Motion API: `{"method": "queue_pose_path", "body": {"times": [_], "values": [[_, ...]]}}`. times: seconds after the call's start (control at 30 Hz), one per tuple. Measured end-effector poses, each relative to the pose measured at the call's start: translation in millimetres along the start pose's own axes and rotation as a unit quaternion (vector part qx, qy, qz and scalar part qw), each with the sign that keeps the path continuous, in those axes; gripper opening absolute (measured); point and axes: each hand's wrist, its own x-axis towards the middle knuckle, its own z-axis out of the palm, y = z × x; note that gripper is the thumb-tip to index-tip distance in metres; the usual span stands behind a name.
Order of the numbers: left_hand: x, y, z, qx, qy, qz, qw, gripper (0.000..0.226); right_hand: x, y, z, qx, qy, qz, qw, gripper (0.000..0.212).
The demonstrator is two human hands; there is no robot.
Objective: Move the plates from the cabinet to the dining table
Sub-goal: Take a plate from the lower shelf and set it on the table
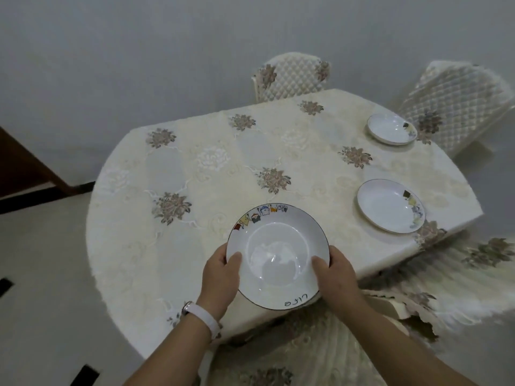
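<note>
A white deep plate with a dark rim and coloured drawings along its far edge is over the near edge of the dining table. My left hand grips its left rim and my right hand grips its right rim, thumbs on the inside. I cannot tell if the plate touches the cloth. Two more white plates lie on the table's right side: one nearer, one farther back.
A cream floral tablecloth covers the table. Quilted covered chairs stand at the far side and far right; another covered chair is right below my arms. Dark wooden furniture sits at the left.
</note>
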Motion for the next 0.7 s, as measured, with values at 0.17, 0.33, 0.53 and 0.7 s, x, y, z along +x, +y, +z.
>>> {"method": "queue_pose_path", "body": {"times": [0.17, 0.33, 0.53, 0.7], "values": [[12.2, -32.5, -5.4, 0.012, 0.059, -0.037, 0.998, 0.026, 33.7, 14.1, 28.2, -0.038, -0.075, -0.016, 0.996, 0.017], [21.7, -68.4, 0.9, 0.042, 0.090, -0.080, 0.992, 0.024, 65.8, 36.9, 49.3, -0.078, -0.148, -0.021, 0.986, 0.022], [24.2, -93.9, 18.7, 0.075, 0.131, -0.110, 0.982, 0.023, 91.6, 61.4, 59.5, -0.119, -0.188, -0.027, 0.975, 0.028], [26.2, -99.5, 32.3, 0.092, 0.140, -0.122, 0.978, 0.022, 108.5, 71.6, 56.3, -0.153, -0.220, -0.031, 0.963, 0.024]]}}
